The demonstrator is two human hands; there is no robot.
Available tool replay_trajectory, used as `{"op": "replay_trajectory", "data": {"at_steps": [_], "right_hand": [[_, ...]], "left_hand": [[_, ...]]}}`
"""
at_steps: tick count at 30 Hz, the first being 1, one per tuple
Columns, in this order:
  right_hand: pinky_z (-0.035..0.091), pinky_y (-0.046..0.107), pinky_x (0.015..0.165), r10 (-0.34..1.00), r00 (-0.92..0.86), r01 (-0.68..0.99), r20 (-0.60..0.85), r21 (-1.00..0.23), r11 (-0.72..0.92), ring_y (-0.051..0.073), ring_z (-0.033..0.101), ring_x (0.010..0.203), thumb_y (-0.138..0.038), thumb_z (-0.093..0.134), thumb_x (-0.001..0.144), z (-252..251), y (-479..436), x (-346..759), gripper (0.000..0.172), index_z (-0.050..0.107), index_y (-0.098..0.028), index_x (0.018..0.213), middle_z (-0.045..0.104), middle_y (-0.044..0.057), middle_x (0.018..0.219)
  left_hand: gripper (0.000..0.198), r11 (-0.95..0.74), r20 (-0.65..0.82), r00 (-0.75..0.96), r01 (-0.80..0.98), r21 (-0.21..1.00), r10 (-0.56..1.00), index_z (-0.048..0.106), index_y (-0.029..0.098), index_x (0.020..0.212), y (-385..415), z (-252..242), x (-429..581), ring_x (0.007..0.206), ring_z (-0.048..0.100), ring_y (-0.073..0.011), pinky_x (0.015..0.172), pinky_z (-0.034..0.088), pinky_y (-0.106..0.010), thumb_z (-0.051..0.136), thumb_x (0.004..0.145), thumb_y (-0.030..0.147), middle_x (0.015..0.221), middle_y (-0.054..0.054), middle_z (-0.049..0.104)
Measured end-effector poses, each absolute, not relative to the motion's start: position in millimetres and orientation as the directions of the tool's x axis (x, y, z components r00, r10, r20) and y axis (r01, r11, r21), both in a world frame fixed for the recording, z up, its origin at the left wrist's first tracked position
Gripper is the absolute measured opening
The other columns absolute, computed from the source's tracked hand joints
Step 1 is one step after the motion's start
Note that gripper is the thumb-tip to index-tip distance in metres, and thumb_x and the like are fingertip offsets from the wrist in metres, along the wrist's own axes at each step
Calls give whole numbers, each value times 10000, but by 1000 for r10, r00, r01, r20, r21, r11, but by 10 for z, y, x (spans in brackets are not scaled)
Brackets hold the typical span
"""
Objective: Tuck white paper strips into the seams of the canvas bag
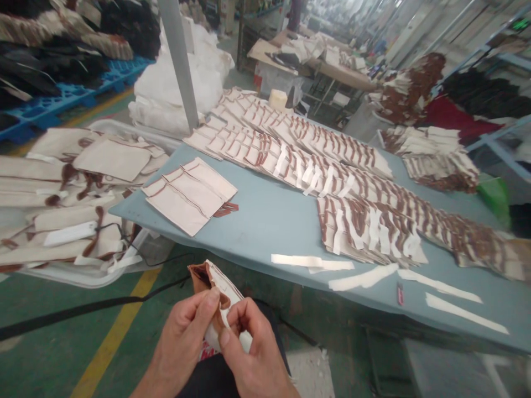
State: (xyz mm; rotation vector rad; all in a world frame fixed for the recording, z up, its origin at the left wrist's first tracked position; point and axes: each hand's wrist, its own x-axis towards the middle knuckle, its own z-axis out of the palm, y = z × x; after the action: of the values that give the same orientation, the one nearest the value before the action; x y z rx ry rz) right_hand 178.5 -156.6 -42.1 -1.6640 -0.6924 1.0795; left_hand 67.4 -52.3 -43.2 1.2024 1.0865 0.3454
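Note:
Both hands pinch a cream fabric piece with brown trim (224, 281), held low in front of the table's near edge. It looks like a part-sewn bag with its brown inner side showing at the top. My left hand (182, 326) grips the brown edge between thumb and forefinger. Close beside it, my right hand (254, 345) has thumb and fingers closed on the same edge, where a narrow white strip (224, 318) shows. The fingers partly hide the fold between them. A flat cream panel with brown seams (191, 193) lies on the table nearest the hands.
Overlapping rows of cream and brown pieces (265, 143) cover much of the blue table (265, 221). White strips (363, 278) and a small pink tool (400, 294) lie along its near edge. A plastic bin (99, 281) of similar pieces stands left, by a grey post (179, 61).

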Motion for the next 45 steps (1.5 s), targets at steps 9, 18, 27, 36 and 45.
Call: {"op": "replay_trajectory", "data": {"at_steps": [9,18,27,36,45], "right_hand": [[435,257,660,868,455,293,-202,-886,-360,170,569,713,-269,701,976,-285,-1547,1876,136,627,-254,863,607,-36,785],[380,272,688,841,401,-63,-364,-926,-371,165,485,727,-584,719,972,-360,-1668,1910,383,563,-245,885,504,-57,771],[247,230,581,815,320,-477,-483,-826,-302,129,292,641,-328,703,705,-388,-1529,1840,287,446,-264,815,374,-89,711],[441,273,772,857,413,-25,-308,-945,-327,181,570,839,-251,699,837,2,-1474,2102,100,642,-244,918,592,-35,858],[624,268,903,979,-100,281,179,-939,200,179,821,1036,-233,578,1147,259,-998,2334,159,714,-250,1065,858,61,1092]], "left_hand": [[461,64,-360,689,415,907,630,738,196,724,-347,-236,431,664,557,-151,630,454,-207,715,956,594,672,16,650],[469,-42,-224,723,330,943,653,712,206,709,-325,-236,404,640,619,-155,626,481,-208,600,1055,502,673,1,665],[629,251,-402,701,315,915,588,716,173,727,-209,-296,424,641,498,-139,602,437,-219,615,1005,728,676,9,561],[541,156,-357,712,333,930,605,712,194,685,-239,-173,387,655,540,-143,653,420,-234,643,998,630,666,11,619],[345,-69,-224,859,286,956,460,795,277,817,-100,-78,181,840,743,-175,851,566,-177,609,1029,475,845,11,794]]}}
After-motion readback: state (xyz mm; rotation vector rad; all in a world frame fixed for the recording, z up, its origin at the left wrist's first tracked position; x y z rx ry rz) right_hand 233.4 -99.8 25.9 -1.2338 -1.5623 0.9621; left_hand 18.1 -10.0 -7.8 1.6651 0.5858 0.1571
